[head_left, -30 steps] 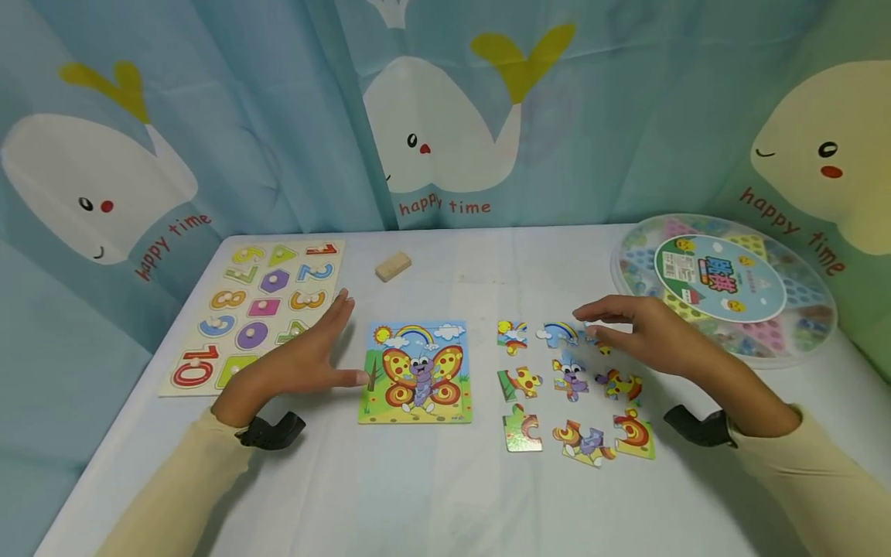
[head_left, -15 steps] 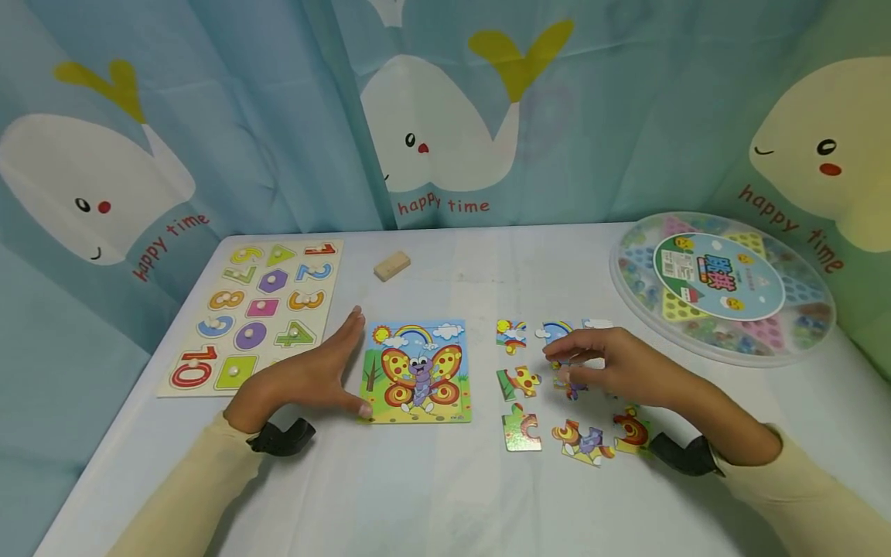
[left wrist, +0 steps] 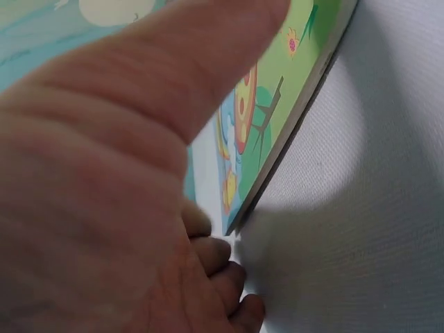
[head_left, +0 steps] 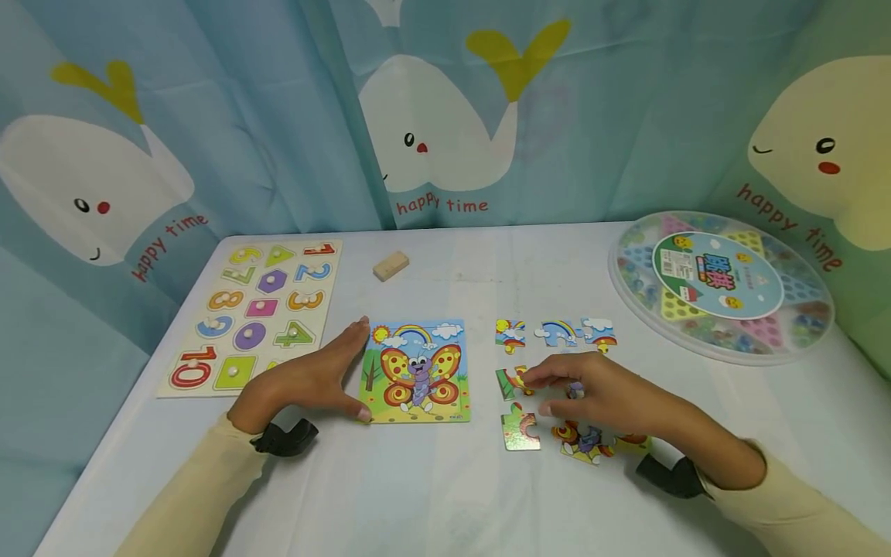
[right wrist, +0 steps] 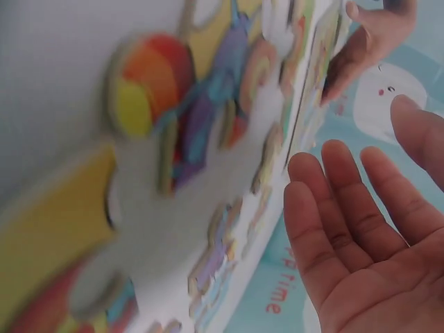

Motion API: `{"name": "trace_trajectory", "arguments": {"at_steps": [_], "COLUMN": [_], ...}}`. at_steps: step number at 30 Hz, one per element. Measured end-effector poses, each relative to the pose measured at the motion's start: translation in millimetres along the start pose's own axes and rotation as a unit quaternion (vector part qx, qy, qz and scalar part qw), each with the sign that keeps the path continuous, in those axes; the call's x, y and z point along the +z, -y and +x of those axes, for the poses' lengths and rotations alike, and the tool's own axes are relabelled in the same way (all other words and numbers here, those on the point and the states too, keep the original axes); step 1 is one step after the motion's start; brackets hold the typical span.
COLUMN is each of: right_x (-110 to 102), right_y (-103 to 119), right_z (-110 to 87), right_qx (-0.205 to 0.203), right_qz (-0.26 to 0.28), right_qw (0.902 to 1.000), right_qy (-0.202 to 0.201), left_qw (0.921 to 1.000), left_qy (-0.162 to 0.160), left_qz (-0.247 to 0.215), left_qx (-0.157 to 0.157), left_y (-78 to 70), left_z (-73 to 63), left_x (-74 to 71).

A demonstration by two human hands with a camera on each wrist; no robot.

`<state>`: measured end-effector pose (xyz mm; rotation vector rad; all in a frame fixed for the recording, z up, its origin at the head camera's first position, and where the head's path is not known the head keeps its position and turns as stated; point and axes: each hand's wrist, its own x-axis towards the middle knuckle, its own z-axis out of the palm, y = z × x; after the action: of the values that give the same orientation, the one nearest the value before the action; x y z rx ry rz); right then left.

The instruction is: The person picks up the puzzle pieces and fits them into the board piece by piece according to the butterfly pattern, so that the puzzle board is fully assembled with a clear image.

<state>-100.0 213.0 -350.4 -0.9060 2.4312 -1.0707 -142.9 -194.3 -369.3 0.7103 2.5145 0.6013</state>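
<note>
In the head view a square butterfly picture board [head_left: 418,375] lies flat at the middle. My left hand [head_left: 309,383] is at its left side, thumb and fingers spread, the thumb tip right at the lower left corner. The left wrist view has the thumb across the board's edge [left wrist: 295,118]. To the right, several loose jigsaw pieces of the same picture are laid in rows, among them a rainbow piece [head_left: 559,333] and a green corner piece [head_left: 520,429]. My right hand [head_left: 602,394] hovers over the middle row, fingers loosely bent and holding nothing, partly hiding pieces beneath it.
A number and shape peg board [head_left: 261,309] lies at the left. Behind the picture board is a small wooden block [head_left: 391,266]. A round clear game case [head_left: 720,286] rests at the back right. A whale-print curtain [head_left: 592,139] hangs behind the white-covered table [head_left: 445,495].
My right hand has moved left and nearer from the back row of pieces to the middle row. My left hand has shifted right, up to the picture board's edge.
</note>
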Motion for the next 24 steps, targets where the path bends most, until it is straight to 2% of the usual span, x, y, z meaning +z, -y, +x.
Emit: {"name": "trace_trajectory", "arguments": {"at_steps": [9, 12, 24], "right_x": [14.6, 17.9, 25.7], "right_y": [9.3, 12.5, 14.6], "right_z": [1.3, 2.0, 7.3], "right_qx": [0.015, 0.015, 0.064], "right_qz": [0.001, -0.013, -0.035], "right_qw": [0.9997, 0.9997, 0.9973], "right_qy": [0.017, 0.016, 0.003], "left_qw": [0.9998, 0.9998, 0.9998], "left_qy": [0.002, 0.0, 0.003], "left_qz": [0.02, 0.02, 0.017], "left_qx": [0.002, 0.001, 0.004], "left_y": [1.4, 1.6, 3.9], "left_z": [0.8, 0.8, 0.7], "left_x": [2.8, 3.7, 6.6]}}
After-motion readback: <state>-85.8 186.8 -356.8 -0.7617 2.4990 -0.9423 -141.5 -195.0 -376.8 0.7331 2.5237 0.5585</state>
